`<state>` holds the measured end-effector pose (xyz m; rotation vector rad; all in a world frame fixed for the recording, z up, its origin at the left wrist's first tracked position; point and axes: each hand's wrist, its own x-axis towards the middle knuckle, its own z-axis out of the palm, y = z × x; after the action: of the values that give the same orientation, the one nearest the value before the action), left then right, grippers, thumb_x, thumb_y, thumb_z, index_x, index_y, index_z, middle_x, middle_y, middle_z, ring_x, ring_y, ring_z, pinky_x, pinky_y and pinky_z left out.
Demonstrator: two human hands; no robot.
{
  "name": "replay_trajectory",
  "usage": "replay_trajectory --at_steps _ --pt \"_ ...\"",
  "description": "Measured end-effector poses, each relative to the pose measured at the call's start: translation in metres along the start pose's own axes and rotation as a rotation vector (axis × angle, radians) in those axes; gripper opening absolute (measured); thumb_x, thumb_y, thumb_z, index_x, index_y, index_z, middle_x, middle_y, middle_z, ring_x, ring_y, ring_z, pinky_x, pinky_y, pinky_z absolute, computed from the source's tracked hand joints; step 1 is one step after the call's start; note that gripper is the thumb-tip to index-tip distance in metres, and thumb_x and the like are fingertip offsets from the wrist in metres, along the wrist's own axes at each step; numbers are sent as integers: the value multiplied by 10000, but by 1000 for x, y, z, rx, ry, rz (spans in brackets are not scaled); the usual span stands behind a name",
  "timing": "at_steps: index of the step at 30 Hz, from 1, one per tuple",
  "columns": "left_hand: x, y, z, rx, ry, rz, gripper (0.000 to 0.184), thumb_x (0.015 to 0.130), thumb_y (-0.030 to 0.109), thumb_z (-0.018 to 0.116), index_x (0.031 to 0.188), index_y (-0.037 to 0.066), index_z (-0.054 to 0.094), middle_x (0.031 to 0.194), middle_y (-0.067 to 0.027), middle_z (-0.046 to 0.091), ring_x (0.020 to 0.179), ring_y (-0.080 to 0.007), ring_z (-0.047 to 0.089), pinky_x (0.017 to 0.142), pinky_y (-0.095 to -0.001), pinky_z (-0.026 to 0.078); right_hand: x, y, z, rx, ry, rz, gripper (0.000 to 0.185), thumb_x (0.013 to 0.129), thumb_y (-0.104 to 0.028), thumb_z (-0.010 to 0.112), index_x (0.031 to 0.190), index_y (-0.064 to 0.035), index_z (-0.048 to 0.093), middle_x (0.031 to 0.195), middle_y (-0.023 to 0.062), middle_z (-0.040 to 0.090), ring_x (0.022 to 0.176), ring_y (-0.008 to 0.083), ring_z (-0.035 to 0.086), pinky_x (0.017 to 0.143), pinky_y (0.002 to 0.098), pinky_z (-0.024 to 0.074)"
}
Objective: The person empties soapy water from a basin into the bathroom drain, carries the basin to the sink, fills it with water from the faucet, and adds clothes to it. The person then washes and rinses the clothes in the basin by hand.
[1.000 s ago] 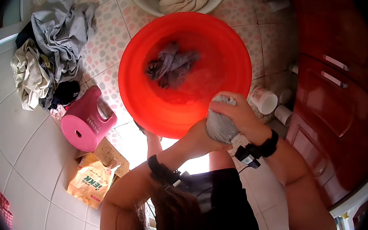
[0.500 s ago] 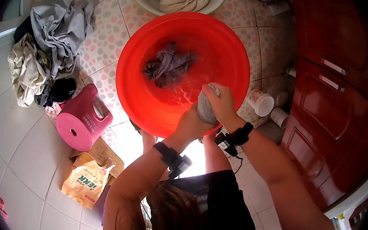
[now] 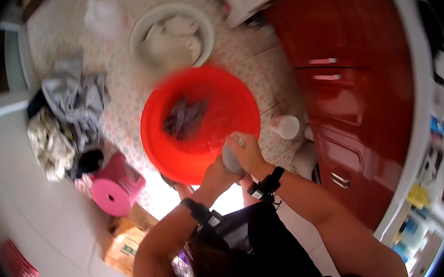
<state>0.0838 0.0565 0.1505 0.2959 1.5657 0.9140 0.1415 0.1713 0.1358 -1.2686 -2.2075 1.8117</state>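
Note:
Both of my hands grip a bunched grey cloth [image 3: 231, 160] over the near right rim of the red basin [image 3: 155, 150]. My left hand [image 3: 219, 177] is closed around its lower side. Against its upper right side, my right hand [image 3: 249, 153] presses with bent fingers. A dark grey-purple garment [image 3: 185, 118] lies in water inside the basin, away from both hands. Parts of the held cloth are hidden by my fingers, and the view is blurred.
Beyond the red basin stands a pale basin [image 3: 209, 37] with cream cloth. Piled clothes [image 3: 77, 101], a pink stool [image 3: 111, 196] and an orange-yellow bag [image 3: 125, 247] are on the left. To the right are a white tub [image 3: 287, 127] and red cabinets [image 3: 357, 99].
The camera view has turned and pulled back, so the basins appear smaller and further left, with more cabinet showing. Both hands still grip the grey cloth near the basin's rim.

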Motion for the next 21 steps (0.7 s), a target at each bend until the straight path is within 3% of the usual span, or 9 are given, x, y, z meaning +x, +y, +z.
replay_trajectory --at_steps 3,7,10,11,13,15,17,18,21 --pt "-33 35 -8 142 -2 54 707 584 301 795 1141 17 466 1014 -172 614 927 -293 614 772 -352 478 -23 -45 -21 174 -85 129 280 810 -222 626 936 25 590 884 153 630 752 215 576 686 331 448" --pt "-81 81 -39 276 124 72 803 561 300 817 1180 11 395 1057 -201 590 977 -321 593 810 -369 468 -48 -95 -47 -77 59 -149 517 780 -250 677 1202 -30 475 1213 187 504 1053 253 513 868 338 415" --pt "-118 104 -53 384 243 231 748 570 255 798 1162 13 411 1016 -206 601 929 -348 603 777 -406 478 -81 -143 -53 -349 80 -105 929 735 -288 730 1428 -104 139 1375 207 332 1298 280 313 1049 353 282" --pt "-128 123 -55 466 256 214 757 557 249 808 1153 3 410 1006 -214 600 921 -360 600 777 -416 478 -85 -148 -55 -326 117 -128 929 735 -288 730 1428 -104 139 1375 207 332 1298 280 313 1049 353 282" --pt "-139 125 -62 470 270 499 789 543 227 814 1166 -11 394 1001 -230 591 931 -367 596 789 -412 474 -94 -159 -51 228 -246 -15 902 748 -313 713 1426 -106 155 1367 224 352 1284 310 341 1034 392 305" --pt "-148 124 -67 472 212 551 773 588 204 806 1193 -15 377 1097 -213 554 996 -313 578 851 -385 456 -104 -179 -62 265 -290 44 874 764 -309 694 1424 -107 158 1361 236 359 1282 326 343 1033 403 305" --pt "-146 118 -64 -232 -9 475 739 655 148 787 1226 -16 348 1169 -161 509 1071 -246 522 906 -348 431 -113 -175 -65 308 -345 120 845 781 -305 675 1422 -107 161 1355 248 365 1280 342 345 1031 415 305" --pt "-154 133 -74 -188 -242 329 599 811 180 662 1275 -11 335 1217 -123 480 1142 -180 457 951 -342 405 -108 -154 -63 70 -322 -39 797 794 -290 656 1413 -101 190 1364 247 350 1280 347 342 1028 412 307" --pt "-161 139 -66 -404 -272 130 475 914 219 504 1307 8 340 1247 -102 477 1161 -181 459 963 -369 401 -136 -159 -80 -296 -174 -193 614 799 -183 619 1333 -74 336 1410 235 276 1288 364 320 1022 409 313"
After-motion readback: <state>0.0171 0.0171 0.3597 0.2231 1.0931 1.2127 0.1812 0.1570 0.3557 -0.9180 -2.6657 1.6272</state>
